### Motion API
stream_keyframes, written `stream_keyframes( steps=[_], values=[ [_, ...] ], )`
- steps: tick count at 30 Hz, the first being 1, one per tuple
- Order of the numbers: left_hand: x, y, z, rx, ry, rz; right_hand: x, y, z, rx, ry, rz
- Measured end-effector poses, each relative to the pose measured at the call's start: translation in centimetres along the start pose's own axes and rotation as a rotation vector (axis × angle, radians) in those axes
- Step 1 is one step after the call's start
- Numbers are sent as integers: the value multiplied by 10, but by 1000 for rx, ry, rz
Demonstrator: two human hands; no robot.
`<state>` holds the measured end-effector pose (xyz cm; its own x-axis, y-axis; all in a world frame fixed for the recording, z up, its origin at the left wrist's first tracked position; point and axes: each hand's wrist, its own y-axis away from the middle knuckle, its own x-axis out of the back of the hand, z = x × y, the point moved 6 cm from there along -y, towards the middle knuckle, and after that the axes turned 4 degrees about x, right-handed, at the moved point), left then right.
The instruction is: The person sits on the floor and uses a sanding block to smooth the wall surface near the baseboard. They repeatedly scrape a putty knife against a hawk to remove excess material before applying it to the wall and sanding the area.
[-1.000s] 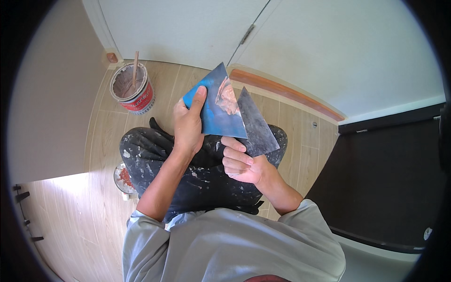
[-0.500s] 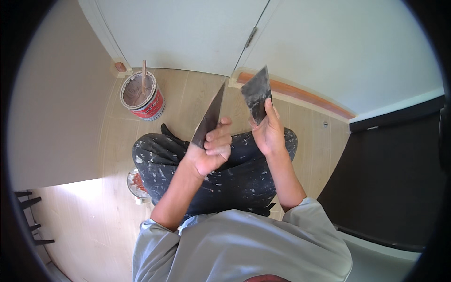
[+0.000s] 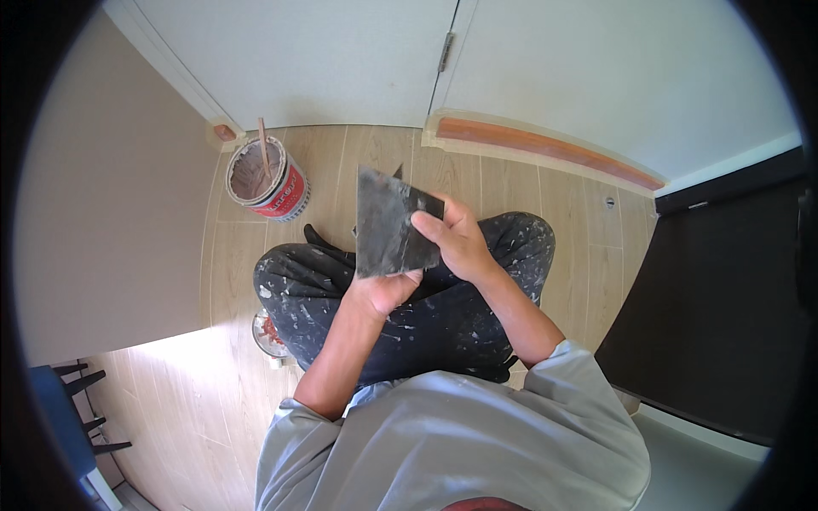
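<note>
My right hand [image 3: 460, 241] pinches a dark, smeared putty spreader [image 3: 383, 223], thumb on its upper face, and holds it out leftward over my lap. Beneath it is my left hand [image 3: 388, 292], its fingers mostly hidden by that blade. The left hand's own dark spreader [image 3: 398, 172] shows only as a pointed tip past the far edge; its grip is covered now but plain in the earlier frame. The two blades overlap; whether they touch I cannot tell. My crossed legs in paint-spattered dark trousers [image 3: 409, 336] lie below.
Ahead on the left stands a red and white bucket [image 3: 290, 197] of pinkish-brown paste, a wooden stick [image 3: 264, 149] in it. A bowl [image 3: 263, 334] with reddish stuff sits beside my left knee. A taped reddish-brown strip [image 3: 545, 153] runs along the white panel's base. A dark panel [image 3: 716, 298] is at right.
My right hand has swung left, bringing its spreader broad face up over my left hand and the other spreader. The blades were apart before. The view has shifted slightly.
</note>
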<state>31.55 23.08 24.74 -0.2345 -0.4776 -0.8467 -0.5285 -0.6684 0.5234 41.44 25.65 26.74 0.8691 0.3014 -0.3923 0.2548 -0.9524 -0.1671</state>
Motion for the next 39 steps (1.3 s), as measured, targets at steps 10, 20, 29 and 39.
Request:
stream_keyframes(
  steps=[10,20,29,39],
  values=[
    [8,23,86,-1052,-332,137,24,33,-14,-48,-222,339],
    [-10,61,67,-1495,-787,242,1,22,1,76,22,585],
    [-16,62,42,-1499,-1225,268,5,27,0,13,76,613],
    [25,59,50,-1098,-1314,305,8,16,-28,75,-360,417]
  ],
)
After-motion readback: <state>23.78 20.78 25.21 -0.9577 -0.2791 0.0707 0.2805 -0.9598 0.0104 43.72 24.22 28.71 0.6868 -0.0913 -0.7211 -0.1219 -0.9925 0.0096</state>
